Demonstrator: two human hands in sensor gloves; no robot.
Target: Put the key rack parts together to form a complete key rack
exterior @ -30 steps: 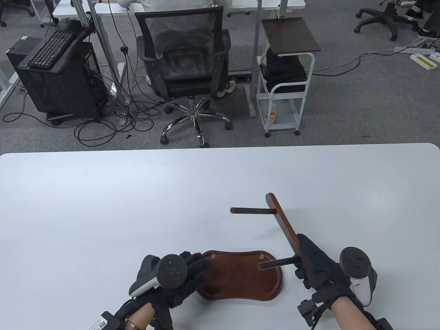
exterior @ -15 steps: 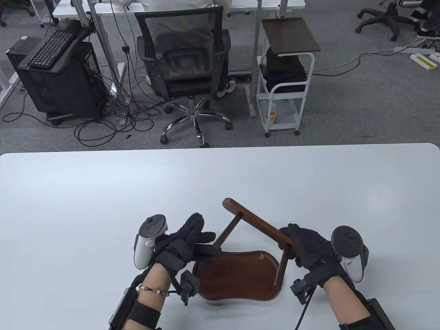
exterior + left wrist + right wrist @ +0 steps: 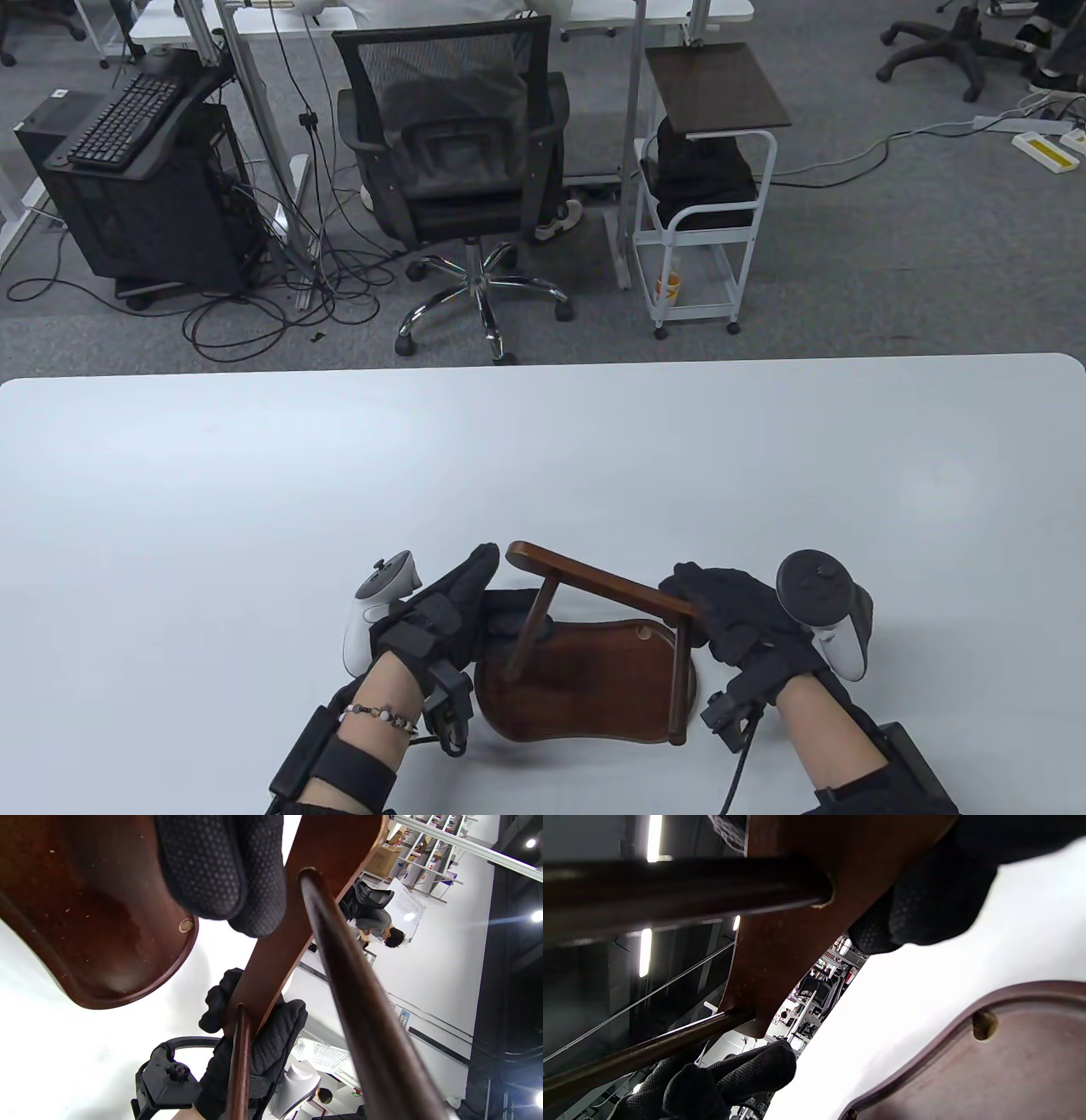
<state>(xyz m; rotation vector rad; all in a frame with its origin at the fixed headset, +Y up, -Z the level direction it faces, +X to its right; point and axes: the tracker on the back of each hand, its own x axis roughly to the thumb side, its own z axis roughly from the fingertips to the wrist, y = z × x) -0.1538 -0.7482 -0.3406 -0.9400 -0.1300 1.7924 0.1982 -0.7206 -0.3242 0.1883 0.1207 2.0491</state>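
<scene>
Right hand (image 3: 738,615) grips the bar's (image 3: 598,579) right end; left hand (image 3: 462,607), fingers spread, touches the left peg (image 3: 526,632) above the base (image 3: 594,692).

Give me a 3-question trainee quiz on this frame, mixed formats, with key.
1. True or false: both rods of the top bar are already seated in the holes of the base tray.
2. Which hand grips the top bar's end? A) left hand B) right hand
3. Fill in: the base tray lies on the white ____.

Key: 1 false, the rods hang above the tray, tilted, and a hole shows open; 2 B; 3 table.
</scene>
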